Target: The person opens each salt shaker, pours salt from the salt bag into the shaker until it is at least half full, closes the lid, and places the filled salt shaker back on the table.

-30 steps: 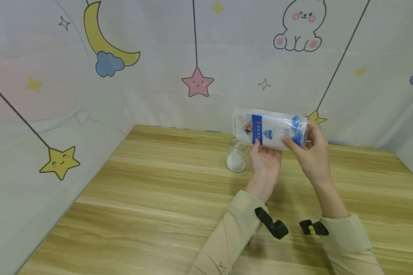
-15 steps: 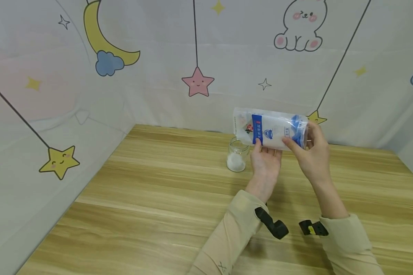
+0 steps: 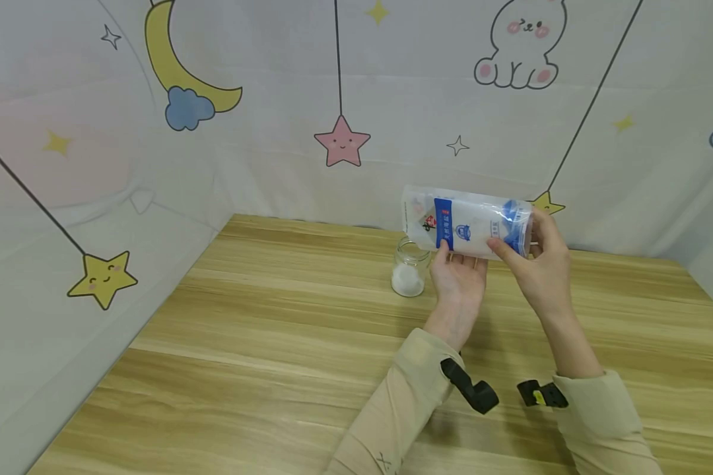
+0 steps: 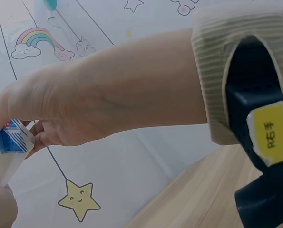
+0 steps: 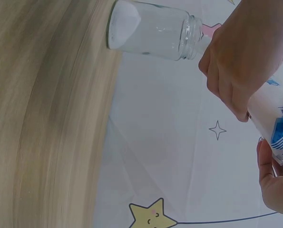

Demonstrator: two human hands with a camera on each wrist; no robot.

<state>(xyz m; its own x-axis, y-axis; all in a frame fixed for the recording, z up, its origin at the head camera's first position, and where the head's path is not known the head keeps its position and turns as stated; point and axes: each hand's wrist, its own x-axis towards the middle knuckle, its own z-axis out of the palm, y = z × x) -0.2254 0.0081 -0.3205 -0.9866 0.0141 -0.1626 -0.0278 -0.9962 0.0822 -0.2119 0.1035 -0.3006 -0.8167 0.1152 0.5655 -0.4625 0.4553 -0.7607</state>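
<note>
A salt bag [image 3: 478, 227], white and blue with printed labels, lies nearly on its side in the air. My left hand [image 3: 459, 287] grips it from below, thumb on the front and fingers underneath. At its right end my right hand [image 3: 541, 267] holds the bottom, thumb in front and the other fingers behind. The bag's left end overlaps the mouth of a lidless glass jar [image 3: 409, 267] standing on the table. White salt [image 5: 124, 21] lies in the bottom of the jar in the right wrist view, where the left hand [image 5: 241, 57] partly hides the bag's mouth.
The wood-grain table [image 3: 243, 349] reaches back to a white curtain [image 3: 279, 165] printed with stars, a moon and a bear. Another curtain panel closes the left side. Black wrist cameras [image 3: 469, 386] sit at both sleeve cuffs.
</note>
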